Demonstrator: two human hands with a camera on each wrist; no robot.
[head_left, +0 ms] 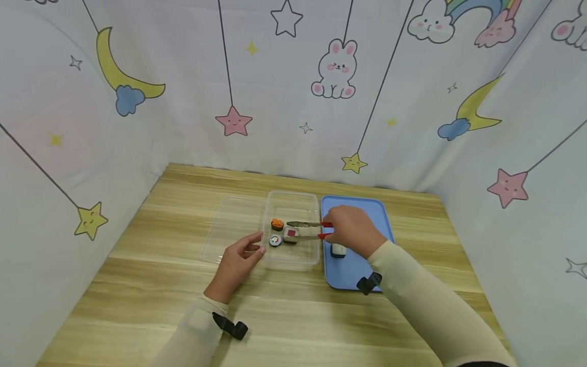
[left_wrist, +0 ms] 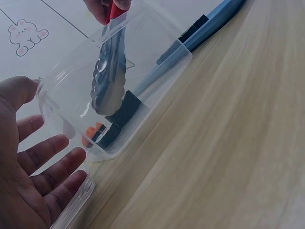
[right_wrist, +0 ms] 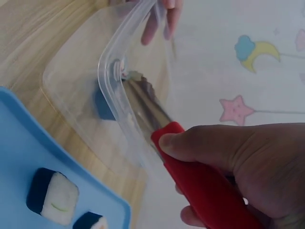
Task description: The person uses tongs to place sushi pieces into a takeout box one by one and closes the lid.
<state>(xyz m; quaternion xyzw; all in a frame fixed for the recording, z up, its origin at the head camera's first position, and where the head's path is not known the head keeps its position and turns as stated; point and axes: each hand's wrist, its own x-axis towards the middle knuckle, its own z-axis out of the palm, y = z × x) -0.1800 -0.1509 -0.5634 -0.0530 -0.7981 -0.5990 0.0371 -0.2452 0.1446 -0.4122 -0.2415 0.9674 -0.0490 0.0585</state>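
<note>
My right hand (head_left: 352,228) grips the red handles of metal tongs (head_left: 304,224) over the right edge of a clear plastic box (head_left: 293,204). Inside the box, the tong tips are right at a sushi piece with a dark red square centre (head_left: 291,234). Beside it sit an orange-topped sushi piece (head_left: 277,224) and a small round sushi roll (head_left: 275,240). My left hand (head_left: 236,265) is at the box's left side, fingers relaxed and slightly spread, fingertips near its wall. In the left wrist view, the thumb (left_wrist: 21,90) reaches the box's rim.
A blue tray (head_left: 378,216) stands right of the box, partly hidden by my right hand. On it lie a white-topped sushi piece (right_wrist: 59,198) and another sushi piece (right_wrist: 91,222). Left of the box, a clear lid (head_left: 236,216) lies on the wooden table (head_left: 151,244). Printed curtains surround the table.
</note>
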